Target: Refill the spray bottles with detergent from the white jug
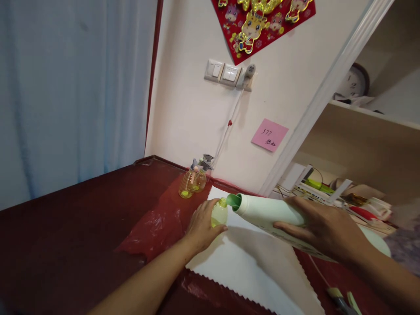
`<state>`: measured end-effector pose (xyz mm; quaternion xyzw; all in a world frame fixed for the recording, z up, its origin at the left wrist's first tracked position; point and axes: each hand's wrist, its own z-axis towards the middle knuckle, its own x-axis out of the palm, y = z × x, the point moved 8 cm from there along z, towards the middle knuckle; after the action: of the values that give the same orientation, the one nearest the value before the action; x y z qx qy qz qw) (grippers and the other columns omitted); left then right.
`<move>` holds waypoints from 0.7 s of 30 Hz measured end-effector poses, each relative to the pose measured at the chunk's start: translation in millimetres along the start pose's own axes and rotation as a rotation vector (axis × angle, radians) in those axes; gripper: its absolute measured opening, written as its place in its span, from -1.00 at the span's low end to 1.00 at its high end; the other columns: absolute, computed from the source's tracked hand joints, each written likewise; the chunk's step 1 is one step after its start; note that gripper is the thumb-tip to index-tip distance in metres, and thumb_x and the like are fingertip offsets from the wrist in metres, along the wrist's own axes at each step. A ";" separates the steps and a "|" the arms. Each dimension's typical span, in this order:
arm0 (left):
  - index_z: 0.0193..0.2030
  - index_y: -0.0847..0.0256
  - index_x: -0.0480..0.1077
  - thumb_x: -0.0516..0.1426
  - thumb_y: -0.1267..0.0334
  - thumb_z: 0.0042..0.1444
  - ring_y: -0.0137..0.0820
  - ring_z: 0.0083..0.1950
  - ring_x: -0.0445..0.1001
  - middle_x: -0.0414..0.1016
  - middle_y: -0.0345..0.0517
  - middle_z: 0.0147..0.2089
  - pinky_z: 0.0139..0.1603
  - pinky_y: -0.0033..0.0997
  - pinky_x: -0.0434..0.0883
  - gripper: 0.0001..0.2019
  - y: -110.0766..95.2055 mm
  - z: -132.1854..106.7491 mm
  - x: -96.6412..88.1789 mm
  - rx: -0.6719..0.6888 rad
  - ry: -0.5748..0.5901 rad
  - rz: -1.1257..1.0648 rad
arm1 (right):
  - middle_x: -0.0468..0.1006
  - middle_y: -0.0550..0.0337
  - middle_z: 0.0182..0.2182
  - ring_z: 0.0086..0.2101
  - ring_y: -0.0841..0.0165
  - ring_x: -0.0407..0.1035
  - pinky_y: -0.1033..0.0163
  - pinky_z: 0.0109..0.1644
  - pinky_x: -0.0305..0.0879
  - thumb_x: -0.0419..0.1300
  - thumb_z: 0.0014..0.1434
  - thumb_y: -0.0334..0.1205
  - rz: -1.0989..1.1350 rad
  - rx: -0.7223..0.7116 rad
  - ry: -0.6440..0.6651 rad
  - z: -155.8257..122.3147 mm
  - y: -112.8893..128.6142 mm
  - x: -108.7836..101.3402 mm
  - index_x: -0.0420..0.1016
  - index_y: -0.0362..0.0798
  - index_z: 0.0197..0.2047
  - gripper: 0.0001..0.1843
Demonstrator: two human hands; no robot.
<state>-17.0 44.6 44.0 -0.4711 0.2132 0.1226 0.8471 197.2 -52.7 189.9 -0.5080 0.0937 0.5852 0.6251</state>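
a small yellow bottle point(219, 214) is clamped in the fingers of the left hand point(201, 226) near the far corner of a white sheet point(249, 271), its mouth point(223, 201) faced by a tilted pale green bottle point(267, 211) gripped in the fingers of the right hand point(323, 227), with two grey-topped bottles point(187, 183) beside that corner.

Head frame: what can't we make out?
All head view:
Small yellow bottle: left side hidden by left hand.
Large pale green bottle: middle covered by right hand.
Any liquid flowing between them: too small to tell.
Red wall decoration: top cut by upper edge.
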 end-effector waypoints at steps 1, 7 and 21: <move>0.27 0.07 0.21 0.34 0.22 -0.02 -0.09 0.26 0.32 0.36 0.03 0.26 0.27 -0.06 0.27 -0.29 0.0 0.0 0.1 0.000 0.000 0.001 | 0.56 0.25 -0.53 -0.57 0.25 0.48 0.29 -0.55 0.14 0.04 0.22 0.35 0.002 -0.009 -0.001 -0.2 0.1 0.1 0.37 0.06 -0.21 -0.49; 0.28 0.11 0.21 0.35 0.22 -0.03 -0.08 0.26 0.32 0.36 0.05 0.25 0.27 -0.07 0.26 -0.28 0.6 0.0 0.6 -0.003 0.004 0.007 | 0.55 0.24 -0.53 -0.56 0.21 0.47 0.25 -0.56 0.13 -0.01 0.22 0.39 -0.014 0.006 -0.035 2.1 2.2 -5.0 0.36 0.06 -0.20 -0.45; 0.27 0.12 0.22 0.37 0.25 -0.05 -0.10 0.22 0.34 0.39 0.02 0.22 0.23 -0.09 0.29 -0.27 -1.1 0.8 0.5 -0.002 0.012 0.016 | 0.50 0.25 -0.49 -0.56 0.27 0.45 0.23 -0.55 0.12 -0.03 0.28 0.32 0.015 -0.093 -0.063 14.8 12.5 -22.3 0.36 0.03 -0.22 -0.49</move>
<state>-15.9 44.8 45.0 -0.4708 0.2217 0.1267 0.8444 173.3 -58.4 206.1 -0.5170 0.0506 0.6094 0.5990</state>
